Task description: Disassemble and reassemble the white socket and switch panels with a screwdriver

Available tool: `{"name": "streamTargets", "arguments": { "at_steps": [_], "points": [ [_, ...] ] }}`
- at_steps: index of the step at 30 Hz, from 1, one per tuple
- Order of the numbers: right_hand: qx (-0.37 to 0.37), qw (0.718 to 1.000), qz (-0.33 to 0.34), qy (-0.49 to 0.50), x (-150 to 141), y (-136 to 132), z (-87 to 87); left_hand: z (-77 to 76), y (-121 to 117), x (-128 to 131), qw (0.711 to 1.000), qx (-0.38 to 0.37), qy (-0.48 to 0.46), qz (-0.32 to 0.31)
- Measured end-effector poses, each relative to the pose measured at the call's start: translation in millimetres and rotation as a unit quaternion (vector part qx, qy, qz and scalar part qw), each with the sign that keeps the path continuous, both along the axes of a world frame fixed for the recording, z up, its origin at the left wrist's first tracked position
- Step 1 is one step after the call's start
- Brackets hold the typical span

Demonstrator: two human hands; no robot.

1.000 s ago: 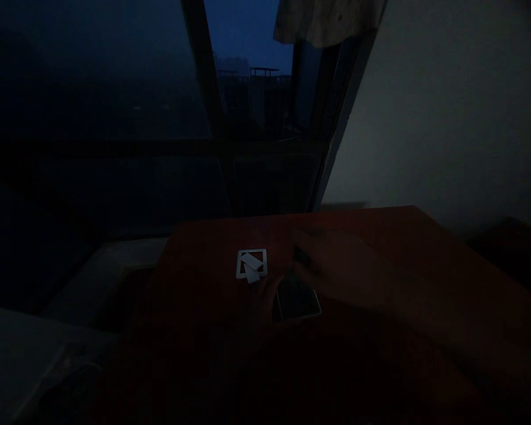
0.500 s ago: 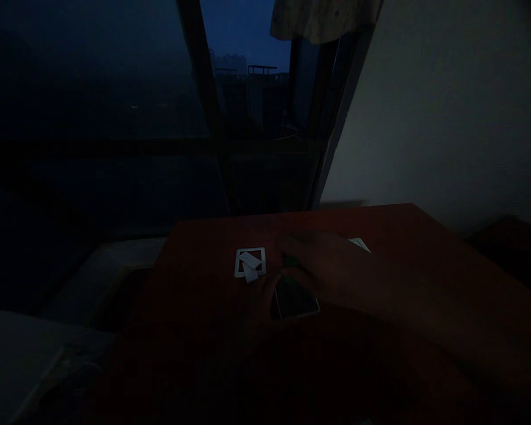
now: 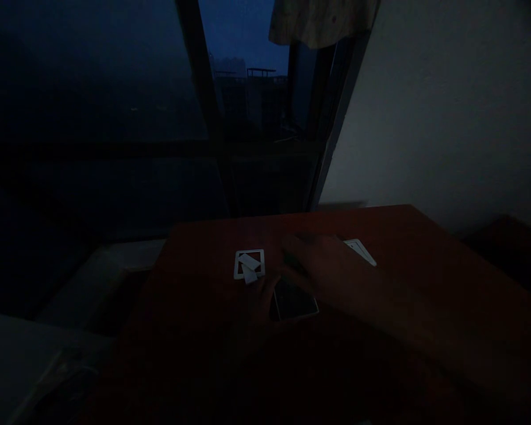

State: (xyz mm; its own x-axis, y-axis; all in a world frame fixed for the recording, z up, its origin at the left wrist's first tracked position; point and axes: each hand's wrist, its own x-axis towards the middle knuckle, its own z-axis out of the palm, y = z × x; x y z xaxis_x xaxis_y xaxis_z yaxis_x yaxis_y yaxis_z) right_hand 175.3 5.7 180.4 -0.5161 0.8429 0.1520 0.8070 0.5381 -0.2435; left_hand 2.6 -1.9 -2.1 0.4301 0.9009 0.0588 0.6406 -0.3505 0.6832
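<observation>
The room is very dark. My left hand (image 3: 262, 302) is curled round a dark-backed deck of cards (image 3: 294, 301) just above the red-brown table (image 3: 203, 248). My right hand (image 3: 325, 268) reaches in from the right over the deck's far edge, its fingertips near the top of the deck; its fingers are too dim to read. A small heap of white-bordered cards (image 3: 249, 265) lies left of both hands. A single white card (image 3: 360, 251) lies on the table just behind my right hand.
A dark window with a slanted frame (image 3: 212, 118) stands behind the table, with a cloth (image 3: 323, 20) hanging at its top. A pale wall (image 3: 446, 118) rises on the right. A pale ledge (image 3: 92, 277) lies to the table's left.
My right hand has drawn back to the left toward the deck. That uncovered the single white card lying behind it, which was hidden a second ago.
</observation>
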Motion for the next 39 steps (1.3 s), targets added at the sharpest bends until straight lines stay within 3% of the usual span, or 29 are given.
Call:
{"name": "streamTargets", "arguments": {
  "at_steps": [5, 8, 10, 11, 14, 16, 20, 24, 30, 39],
  "points": [
    [-0.015, 0.993, -0.068, 0.091, 34.3, 8.9, -3.2, 7.2, -1.4, -1.4, 1.0, -0.006, -0.014, -0.019],
    [-0.007, 0.959, -0.165, 0.231, 60.1, 12.5, -24.1, 10.5, -2.1, -4.2, 0.999, -0.013, -0.044, -0.027],
    [-0.06, 0.907, -0.233, 0.344, 71.2, 11.4, -48.6, 11.2, -0.2, -8.5, 0.998, -0.006, -0.064, -0.009],
    [-0.11, 0.865, -0.254, 0.418, 74.0, 9.9, -62.9, 11.0, 1.9, -11.7, 0.998, 0.0, -0.067, 0.009],
    [-0.276, 0.731, -0.26, 0.567, 72.8, 4.9, -107.2, 9.8, 12.7, -25.2, 0.994, 0.035, -0.054, 0.087],
    [-0.362, 0.687, -0.242, 0.581, 67.2, 4.2, -132.1, 9.1, 21.8, -35.9, 0.988, 0.063, -0.032, 0.134],
    [-0.342, 0.683, -0.236, 0.601, 56.0, 9.6, -163.5, 13.1, 37.7, -51.4, 0.979, 0.109, 0.05, 0.162],
    [-0.318, 0.694, -0.225, 0.606, 51.7, 12.1, -177.5, 23.0, 51.9, -50.2, 0.973, 0.128, 0.122, 0.147],
    [-0.32, 0.703, -0.22, 0.596, 50.4, 9.2, -183.8, 20.7, 70.4, -38.6, 0.967, 0.107, 0.179, 0.144],
    [-0.328, 0.707, -0.219, 0.587, 46.0, 8.7, -179.7, 12.0, 73.7, -41.0, 0.969, 0.123, 0.156, 0.149]
  ]
}}
